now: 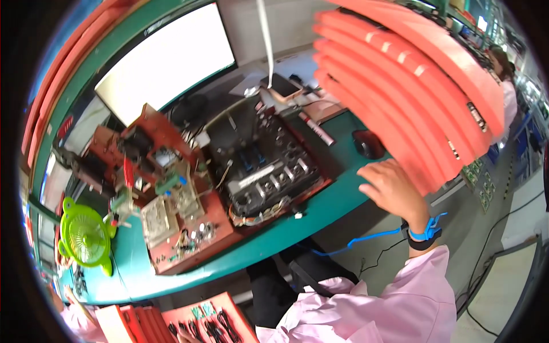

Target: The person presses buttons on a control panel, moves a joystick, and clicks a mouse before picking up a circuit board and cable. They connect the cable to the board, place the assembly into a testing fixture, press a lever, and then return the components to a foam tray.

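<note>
My right hand [393,187] is open, its thumb and fingers apart, beside the lower left corner of a tall stack of red foam trays [394,86]. It holds nothing that I can see. A blue wrist strap [426,231] with a trailing cord circles that wrist. At the lower edge, what looks like my left hand [186,336] shows only a few fingertips over a red foam tray [243,320]. On this tray lie several black cables [214,328] and small green circuit boards [204,310]. Whether those fingers grip anything is hidden.
A black test fixture [260,163] and a reddish-brown fixture [200,243] stand on the green bench [320,200]. Around them are a monitor [171,57], a mouse [368,144], a marker [316,128] and a green fan [86,237]. Co-workers' sleeves show at far left [77,323] and far right [508,108].
</note>
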Available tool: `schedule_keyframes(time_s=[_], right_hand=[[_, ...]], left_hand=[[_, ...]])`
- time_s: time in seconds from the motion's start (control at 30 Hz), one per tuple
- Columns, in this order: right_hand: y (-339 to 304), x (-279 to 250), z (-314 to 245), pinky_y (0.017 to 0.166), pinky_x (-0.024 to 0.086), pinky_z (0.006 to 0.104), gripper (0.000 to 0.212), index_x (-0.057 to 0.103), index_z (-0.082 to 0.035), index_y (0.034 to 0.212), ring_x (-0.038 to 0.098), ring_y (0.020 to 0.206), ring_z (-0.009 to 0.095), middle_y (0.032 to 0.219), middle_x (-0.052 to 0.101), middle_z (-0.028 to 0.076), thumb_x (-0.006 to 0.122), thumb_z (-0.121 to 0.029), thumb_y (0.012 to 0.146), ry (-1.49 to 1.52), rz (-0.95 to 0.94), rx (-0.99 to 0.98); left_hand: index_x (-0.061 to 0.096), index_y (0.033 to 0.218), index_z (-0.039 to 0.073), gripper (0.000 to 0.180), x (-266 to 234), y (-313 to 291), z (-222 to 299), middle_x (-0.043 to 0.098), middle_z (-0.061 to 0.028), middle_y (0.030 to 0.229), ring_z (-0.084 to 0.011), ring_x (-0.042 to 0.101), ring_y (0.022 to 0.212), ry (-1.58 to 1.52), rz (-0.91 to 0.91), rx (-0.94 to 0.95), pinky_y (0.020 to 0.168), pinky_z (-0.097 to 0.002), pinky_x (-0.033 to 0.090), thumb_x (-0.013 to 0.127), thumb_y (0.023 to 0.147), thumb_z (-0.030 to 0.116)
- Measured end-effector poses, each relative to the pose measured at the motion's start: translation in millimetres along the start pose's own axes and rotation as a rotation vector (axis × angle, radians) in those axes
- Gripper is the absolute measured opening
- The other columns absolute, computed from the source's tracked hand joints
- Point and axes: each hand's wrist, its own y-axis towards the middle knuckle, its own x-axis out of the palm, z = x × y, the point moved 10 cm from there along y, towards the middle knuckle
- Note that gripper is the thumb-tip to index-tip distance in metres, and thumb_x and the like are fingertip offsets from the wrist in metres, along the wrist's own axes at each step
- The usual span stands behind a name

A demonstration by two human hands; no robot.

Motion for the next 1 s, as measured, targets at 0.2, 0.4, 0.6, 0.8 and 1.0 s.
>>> schedule_keyframes(time_s=[0.2,0.4,0.6,0.8,1.0], right_hand=[[-17,-86,-10,0.076,0.042,0.0395,0.024,0.058,-0.002,0.095,0.055,0.085,0.031,0.091,0.059,0.014,0.060,-0.017,0.075,0.060,-0.008,-0.075],[-72,-233,68,0.069,0.045,0.0346,0.021,0.060,0.000,0.089,0.057,0.079,0.030,0.085,0.061,0.014,0.060,-0.015,0.075,-0.411,0.329,0.248],[-99,-296,196,0.063,0.045,0.0339,0.018,0.060,0.001,0.079,0.058,0.071,0.029,0.074,0.059,0.016,0.056,-0.016,0.074,-0.727,0.228,0.592],[-51,-293,296,0.070,0.046,0.0366,0.027,0.059,0.000,0.093,0.059,0.079,0.030,0.086,0.061,0.017,0.058,-0.019,0.073,-0.659,0.197,0.653],[4,-278,381,0.075,0.046,0.0363,0.041,0.054,0.001,0.106,0.059,0.084,0.030,0.094,0.061,0.019,0.059,-0.027,0.077,-0.618,0.377,0.553]], left_hand=[[0.040,0.054,0.001,0.033,172,-44,156,0.045,-0.0160,0.050,-0.0277,0.043,0.040,-0.166,-0.653,0.792,0.039,-0.0376,0.027,0.064,0.074,0.010],[0.051,0.059,0.001,0.022,232,-105,261,0.051,-0.0128,0.055,-0.0282,0.048,0.043,-0.605,-1.050,0.810,0.041,-0.0343,0.034,0.067,0.072,0.010],[0.055,0.062,0.000,0.018,241,-128,280,0.051,-0.0138,0.056,-0.0274,0.049,0.046,-0.666,-1.121,0.891,0.043,-0.0322,0.037,0.067,0.071,0.009],[0.054,0.060,0.004,0.021,246,-120,269,0.055,-0.0106,0.058,-0.0276,0.053,0.047,-0.529,-1.093,0.930,0.042,-0.0335,0.040,0.068,0.072,0.015],[0.054,0.059,0.003,0.024,246,-117,264,0.052,-0.0116,0.053,-0.0264,0.050,0.044,-0.390,-1.068,0.904,0.042,-0.0329,0.037,0.069,0.069,0.019]])
